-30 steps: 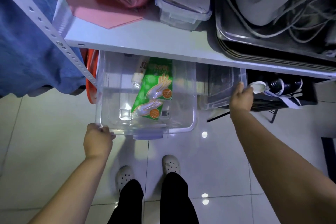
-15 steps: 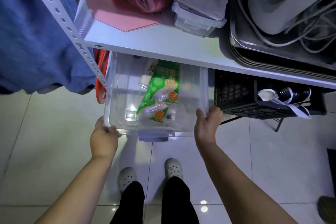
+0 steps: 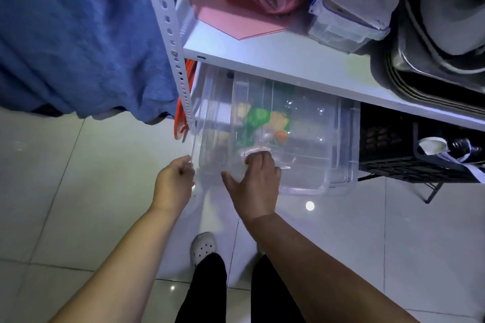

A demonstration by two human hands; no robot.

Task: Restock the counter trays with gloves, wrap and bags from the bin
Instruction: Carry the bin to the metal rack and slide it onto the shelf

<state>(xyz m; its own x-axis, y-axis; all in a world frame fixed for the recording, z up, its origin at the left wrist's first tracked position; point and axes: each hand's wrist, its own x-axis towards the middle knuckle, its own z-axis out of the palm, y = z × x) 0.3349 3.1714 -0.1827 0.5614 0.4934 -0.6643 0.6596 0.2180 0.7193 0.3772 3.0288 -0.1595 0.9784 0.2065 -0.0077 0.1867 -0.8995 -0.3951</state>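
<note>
At 6 o'clock, nearest to the camera, black trousers [image 3: 202, 288] and one white perforated clog [image 3: 203, 246] are seen on the pale tiled floor [image 3: 65, 204]. Above them, the left hand [image 3: 173, 185] is closed on the near left corner of a clear plastic bin [image 3: 315, 165], the fingers curled over its rim. The right hand [image 3: 256, 183] is laid on the near rim just beside it, the thumb spread out to the left and the fingers bent over the clear plastic; whether it really grips cannot be told, because the picture is blurred there. The bin stands under a white shelf [image 3: 288, 60], with its long axis running from 9 to 3 o'clock. Inside it, a green glove packet [image 3: 258, 119] is seen, blurred, its long axis pointing toward 12 o'clock. At 3 o'clock a black crate [image 3: 388, 155] stands beside the bin. At 10 o'clock blue cloth [image 3: 78, 34] hangs beside a perforated white post [image 3: 168, 29].
</note>
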